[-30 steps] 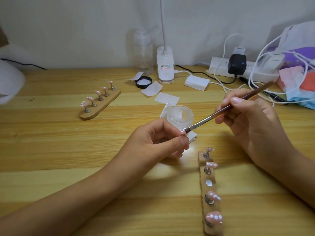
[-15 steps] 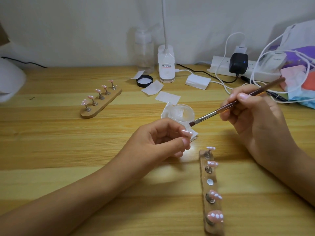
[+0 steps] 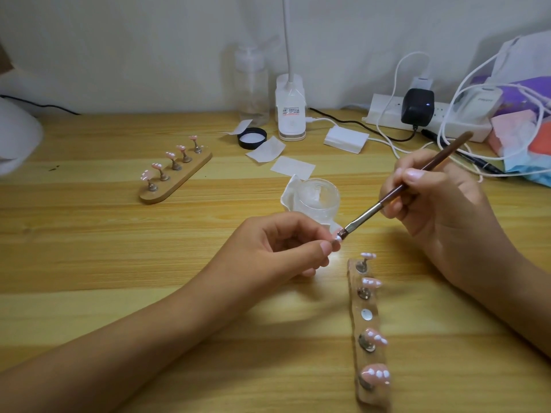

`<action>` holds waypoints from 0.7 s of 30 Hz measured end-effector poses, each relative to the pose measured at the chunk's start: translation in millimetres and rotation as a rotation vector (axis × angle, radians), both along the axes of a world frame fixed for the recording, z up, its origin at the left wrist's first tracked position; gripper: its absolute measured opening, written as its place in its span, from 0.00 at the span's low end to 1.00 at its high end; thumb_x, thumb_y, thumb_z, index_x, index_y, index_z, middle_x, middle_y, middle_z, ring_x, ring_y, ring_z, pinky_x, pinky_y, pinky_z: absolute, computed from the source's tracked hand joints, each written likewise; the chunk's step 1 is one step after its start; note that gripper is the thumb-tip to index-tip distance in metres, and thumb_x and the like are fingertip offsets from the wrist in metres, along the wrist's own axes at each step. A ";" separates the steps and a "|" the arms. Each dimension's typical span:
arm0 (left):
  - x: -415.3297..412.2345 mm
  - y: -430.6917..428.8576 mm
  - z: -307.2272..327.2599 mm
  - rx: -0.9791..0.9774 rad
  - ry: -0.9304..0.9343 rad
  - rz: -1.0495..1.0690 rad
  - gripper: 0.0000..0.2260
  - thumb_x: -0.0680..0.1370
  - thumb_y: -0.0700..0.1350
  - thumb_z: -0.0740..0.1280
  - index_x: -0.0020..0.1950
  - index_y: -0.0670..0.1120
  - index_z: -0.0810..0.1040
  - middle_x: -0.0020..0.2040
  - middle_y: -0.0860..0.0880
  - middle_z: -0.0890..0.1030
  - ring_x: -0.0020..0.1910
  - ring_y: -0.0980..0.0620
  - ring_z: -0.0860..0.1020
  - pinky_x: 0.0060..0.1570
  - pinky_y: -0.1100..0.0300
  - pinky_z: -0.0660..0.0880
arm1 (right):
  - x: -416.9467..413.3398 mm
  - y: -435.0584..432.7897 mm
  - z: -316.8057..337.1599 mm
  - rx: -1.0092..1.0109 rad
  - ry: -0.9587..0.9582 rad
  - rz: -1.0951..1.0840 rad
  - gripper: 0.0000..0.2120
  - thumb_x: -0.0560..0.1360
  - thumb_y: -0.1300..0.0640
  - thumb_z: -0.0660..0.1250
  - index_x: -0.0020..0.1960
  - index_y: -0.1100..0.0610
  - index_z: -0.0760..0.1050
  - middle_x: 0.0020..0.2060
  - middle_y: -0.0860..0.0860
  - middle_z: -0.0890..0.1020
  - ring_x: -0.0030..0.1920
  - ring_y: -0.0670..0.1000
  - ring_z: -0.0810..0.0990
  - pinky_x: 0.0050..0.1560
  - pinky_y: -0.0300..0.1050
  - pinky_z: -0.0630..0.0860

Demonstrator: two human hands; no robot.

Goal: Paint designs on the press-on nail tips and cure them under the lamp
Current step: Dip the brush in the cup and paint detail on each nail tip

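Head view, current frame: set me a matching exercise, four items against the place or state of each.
Things
1. brown-handled flat brush
2. small pink nail tip
3. black round lid
4. near wooden holder strip

Places or states
A. lies on the table by the clear pump bottle
B. pinched at the left hand fingertips
C. middle spot bare, four tips mounted
D. gripped by the right hand

Pairs: 1-D, 2-B, 3-A, 4-C

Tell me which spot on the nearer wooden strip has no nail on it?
The middle spot on the nearer strip: just a bare metal disc, while the other four carry pink tips.
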State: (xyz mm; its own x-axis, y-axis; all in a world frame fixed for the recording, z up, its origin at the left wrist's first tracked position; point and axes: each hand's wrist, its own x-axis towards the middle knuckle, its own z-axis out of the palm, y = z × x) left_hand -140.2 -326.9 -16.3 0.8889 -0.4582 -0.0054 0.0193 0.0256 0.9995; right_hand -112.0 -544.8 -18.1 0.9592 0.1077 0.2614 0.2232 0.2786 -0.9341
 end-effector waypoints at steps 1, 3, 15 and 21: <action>-0.1 0.0 -0.1 -0.001 0.002 0.002 0.02 0.72 0.41 0.69 0.42 0.44 0.81 0.34 0.56 0.82 0.32 0.62 0.77 0.37 0.69 0.73 | -0.1 -0.1 -0.2 -0.012 -0.006 0.002 0.09 0.75 0.62 0.61 0.40 0.53 0.76 0.32 0.49 0.78 0.34 0.46 0.76 0.36 0.36 0.75; -0.3 0.0 0.0 0.007 -0.003 0.002 0.02 0.72 0.42 0.69 0.42 0.45 0.81 0.33 0.56 0.82 0.31 0.62 0.77 0.37 0.70 0.73 | -0.8 -0.4 -0.3 -0.047 -0.033 0.000 0.09 0.75 0.61 0.62 0.40 0.51 0.78 0.33 0.49 0.78 0.34 0.46 0.76 0.37 0.36 0.75; -0.2 0.8 -0.2 0.037 -0.041 -0.026 0.03 0.72 0.41 0.68 0.41 0.47 0.81 0.33 0.57 0.82 0.33 0.63 0.77 0.36 0.71 0.73 | -0.2 -1.0 -1.0 -0.084 -0.052 -0.123 0.03 0.75 0.61 0.60 0.43 0.56 0.72 0.31 0.49 0.77 0.32 0.47 0.74 0.37 0.36 0.74; -0.4 0.5 -0.8 0.053 -0.063 -0.031 0.04 0.72 0.41 0.69 0.41 0.49 0.83 0.34 0.57 0.82 0.34 0.63 0.78 0.37 0.70 0.74 | 0.9 0.8 1.0 0.036 0.018 -0.062 0.04 0.75 0.62 0.59 0.42 0.56 0.71 0.29 0.49 0.78 0.30 0.46 0.75 0.32 0.35 0.73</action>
State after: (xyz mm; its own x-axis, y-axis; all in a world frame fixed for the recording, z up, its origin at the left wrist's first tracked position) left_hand -140.6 -326.4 -17.1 0.8737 -0.4858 0.0255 -0.0440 -0.0268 0.9987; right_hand -111.1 -544.0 -17.1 0.9684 0.0392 0.2464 0.2241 0.2980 -0.9279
